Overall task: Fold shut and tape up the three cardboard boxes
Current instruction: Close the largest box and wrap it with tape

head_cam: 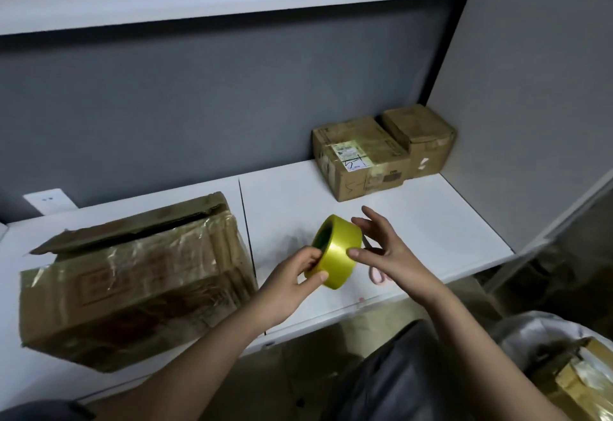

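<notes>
Since it is light, rigid and slick-faced, the glossy yellow roll of packing tape [336, 250] is judged best gripped by its rims; it is pinched above the white table [431, 221] by the left hand [292, 283], the spread right hand [384, 248] touching it, the large tape-wrapped cardboard box [132, 281] at nine o'clock still unsealed

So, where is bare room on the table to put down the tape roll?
Bare table lies between the two small boxes and the hands, toward the right edge. It is crowded on the left by the large box; pink scissors lie under the right hand.
</notes>
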A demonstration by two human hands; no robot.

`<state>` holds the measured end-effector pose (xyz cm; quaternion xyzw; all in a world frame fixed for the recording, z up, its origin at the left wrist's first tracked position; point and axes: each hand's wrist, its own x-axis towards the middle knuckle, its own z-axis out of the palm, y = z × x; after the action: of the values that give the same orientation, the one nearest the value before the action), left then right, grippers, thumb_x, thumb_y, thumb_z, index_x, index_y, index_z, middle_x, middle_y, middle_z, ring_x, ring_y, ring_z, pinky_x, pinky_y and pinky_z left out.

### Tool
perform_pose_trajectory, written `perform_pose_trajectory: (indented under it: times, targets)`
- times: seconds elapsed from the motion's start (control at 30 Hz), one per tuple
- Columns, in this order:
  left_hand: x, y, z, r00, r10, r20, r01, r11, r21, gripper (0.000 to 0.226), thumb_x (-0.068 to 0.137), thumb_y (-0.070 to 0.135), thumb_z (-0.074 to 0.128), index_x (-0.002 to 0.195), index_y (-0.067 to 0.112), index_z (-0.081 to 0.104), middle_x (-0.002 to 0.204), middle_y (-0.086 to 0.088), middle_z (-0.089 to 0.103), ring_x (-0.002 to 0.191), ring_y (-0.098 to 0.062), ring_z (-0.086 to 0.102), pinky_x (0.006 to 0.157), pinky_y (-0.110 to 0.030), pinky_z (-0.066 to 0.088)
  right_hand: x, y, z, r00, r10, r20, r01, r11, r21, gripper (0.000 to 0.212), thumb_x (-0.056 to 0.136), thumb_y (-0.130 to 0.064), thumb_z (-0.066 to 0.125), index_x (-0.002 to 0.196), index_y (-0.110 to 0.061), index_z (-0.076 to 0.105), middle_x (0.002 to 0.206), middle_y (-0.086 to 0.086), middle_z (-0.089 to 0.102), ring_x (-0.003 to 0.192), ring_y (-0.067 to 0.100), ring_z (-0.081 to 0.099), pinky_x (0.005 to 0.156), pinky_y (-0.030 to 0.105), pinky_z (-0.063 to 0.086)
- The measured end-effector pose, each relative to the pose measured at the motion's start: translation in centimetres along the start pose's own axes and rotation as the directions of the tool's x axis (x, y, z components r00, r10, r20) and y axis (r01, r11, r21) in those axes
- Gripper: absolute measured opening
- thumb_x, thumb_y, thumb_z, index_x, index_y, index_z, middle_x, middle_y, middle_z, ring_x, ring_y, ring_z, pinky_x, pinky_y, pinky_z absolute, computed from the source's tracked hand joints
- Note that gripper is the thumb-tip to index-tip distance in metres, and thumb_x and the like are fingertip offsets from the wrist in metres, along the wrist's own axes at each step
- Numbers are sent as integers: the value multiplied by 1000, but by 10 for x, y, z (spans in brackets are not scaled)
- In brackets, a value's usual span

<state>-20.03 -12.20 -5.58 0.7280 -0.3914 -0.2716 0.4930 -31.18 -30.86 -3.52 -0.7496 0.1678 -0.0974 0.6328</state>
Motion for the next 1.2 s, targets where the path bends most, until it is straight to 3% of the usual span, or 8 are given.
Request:
perform_pose_trajectory:
  times: [0.03,0.17,0.27,0.43,0.7,0.97,1.03,1.2]
  targets:
    - [-7,5,-5,999,38,-2,-38,999,7,17,92,18,61,106,24,55,105,-1,62,109,-16,57,97,-32,43,-1,-10,0,999,-16,45,17,1000,-7,81,75,-37,79,141,-42,32,140,-17,46,117,7,56,99,45,46]
    - [-30,23,-30,985,166,-47,-160,981,113,18,92,20,61,109,22,56,102,9,59,103,-10,55,89,-29,44,-7,-49,10,984,-136,114,144,987,-68,61,76,-32,77,129,-44,50,133,-14,53,115,-6,55,98,22,44]
    - [-43,31,-45,973,207,-104,-190,969,155,25,91,21,62,106,38,52,105,21,58,104,1,53,89,-18,41,-12,-70,27,977,-209,35,209,978,-9,49,75,-33,77,120,-37,60,129,-12,58,121,8,55,95,26,47]
    - [-63,36,-67,956,225,-191,-194,967,167,28,89,28,61,103,50,51,113,28,55,107,7,51,86,-6,37,-16,-94,62,906,-416,-81,400,903,-157,36,77,-26,73,112,-20,67,121,-10,59,117,10,55,92,29,48]
    - [-80,42,-90,936,230,-267,-203,971,123,22,86,36,58,104,49,53,106,20,60,105,-5,57,90,-27,48,-12,-109,99,771,-617,-159,568,778,-269,13,82,-13,71,94,-17,70,111,-2,64,109,14,59,81,32,48]
    - [-92,44,-100,932,246,-266,-197,960,197,23,90,30,59,112,36,54,108,15,60,103,-2,56,88,-35,49,-5,-127,110,842,-518,-150,478,845,-237,11,83,-11,72,81,-20,67,96,-9,60,94,1,57,75,24,45]
    - [-94,46,-100,931,261,-254,-209,954,216,22,92,29,59,113,35,54,108,12,59,102,-3,56,87,-36,49,-3,-127,109,860,-487,-151,451,865,-220,13,85,-11,69,79,-21,65,93,-10,59,90,2,56,75,29,45]
    - [-99,58,-99,918,330,-221,-256,917,305,25,89,51,47,108,35,50,105,9,54,100,-2,54,82,-32,46,-4,-119,121,854,-464,-235,434,884,-173,14,91,-9,62,82,-20,62,85,-8,63,79,5,58,74,33,45]
